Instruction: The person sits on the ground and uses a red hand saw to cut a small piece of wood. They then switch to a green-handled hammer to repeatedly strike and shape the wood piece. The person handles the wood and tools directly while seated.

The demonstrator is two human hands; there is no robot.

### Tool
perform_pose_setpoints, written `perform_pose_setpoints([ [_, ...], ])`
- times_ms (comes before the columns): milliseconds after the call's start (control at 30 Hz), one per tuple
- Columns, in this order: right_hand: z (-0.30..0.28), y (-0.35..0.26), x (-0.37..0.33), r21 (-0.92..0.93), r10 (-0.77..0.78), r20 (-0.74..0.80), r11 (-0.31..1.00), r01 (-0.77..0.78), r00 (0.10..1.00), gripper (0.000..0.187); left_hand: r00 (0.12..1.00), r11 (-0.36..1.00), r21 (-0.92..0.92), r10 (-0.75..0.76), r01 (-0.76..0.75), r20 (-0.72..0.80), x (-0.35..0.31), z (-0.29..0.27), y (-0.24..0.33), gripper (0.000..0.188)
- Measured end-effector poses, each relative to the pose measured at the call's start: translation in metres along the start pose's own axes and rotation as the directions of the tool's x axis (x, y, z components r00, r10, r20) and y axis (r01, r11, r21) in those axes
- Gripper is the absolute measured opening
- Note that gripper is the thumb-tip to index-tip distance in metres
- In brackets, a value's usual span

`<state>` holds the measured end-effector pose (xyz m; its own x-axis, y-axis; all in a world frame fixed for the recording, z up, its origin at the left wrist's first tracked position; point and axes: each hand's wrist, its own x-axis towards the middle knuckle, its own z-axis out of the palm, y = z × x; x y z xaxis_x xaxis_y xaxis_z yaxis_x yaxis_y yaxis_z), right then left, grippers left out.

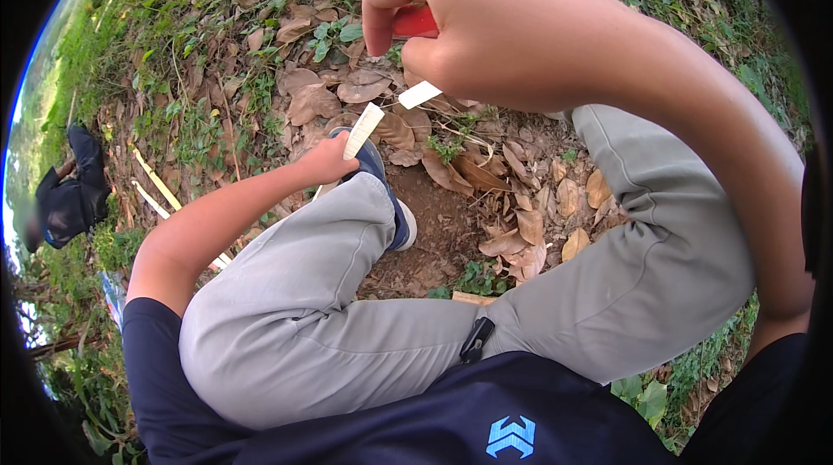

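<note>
My left hand is closed around a flat, pale strip that looks like split bamboo or wood. It rests by my left knee and shoe, with the strip's end angled up. Higher up and to the right, my right hand is curled around a red object, perhaps a handle; most of it is hidden by the fingers. Below that hand juts a short, flat, whitish piece. Whether it joins the red object, I cannot tell. A small gap separates the whitish piece from the strip.
More pale strips lie on the ground at the left. Dry leaves and bare soil lie between my bent legs. A blue shoe is under my left leg. Another person in dark clothes is at the far left.
</note>
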<state>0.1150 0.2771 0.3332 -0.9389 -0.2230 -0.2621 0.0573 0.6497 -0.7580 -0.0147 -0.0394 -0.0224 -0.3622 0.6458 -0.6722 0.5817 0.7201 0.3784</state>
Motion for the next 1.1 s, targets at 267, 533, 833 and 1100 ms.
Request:
perform_pose_setpoints([
  [267,-0.005,0.014,-0.004,-0.007,-0.112,0.122,0.994,0.113,0.986,0.030,0.996,0.987,-0.153,-0.034,0.045,0.078,-0.003,-0.008,0.002,0.048],
  [533,-0.020,0.019,0.004,0.044,-0.106,0.320,0.994,0.098,0.941,0.034,0.991,0.987,0.104,0.128,-0.124,-0.034,-0.011,-0.008,0.006,0.056],
  [833,-0.025,0.015,0.003,0.092,-0.160,0.300,0.986,0.139,0.940,0.033,0.979,0.968,0.232,-0.055,0.101,-0.196,-0.007,-0.021,-0.011,0.071],
  [1100,-0.023,0.014,0.003,0.020,-0.156,0.244,0.988,0.156,0.957,0.034,0.925,0.904,0.419,0.225,-0.082,-0.305,-0.003,-0.040,0.007,0.068],
])
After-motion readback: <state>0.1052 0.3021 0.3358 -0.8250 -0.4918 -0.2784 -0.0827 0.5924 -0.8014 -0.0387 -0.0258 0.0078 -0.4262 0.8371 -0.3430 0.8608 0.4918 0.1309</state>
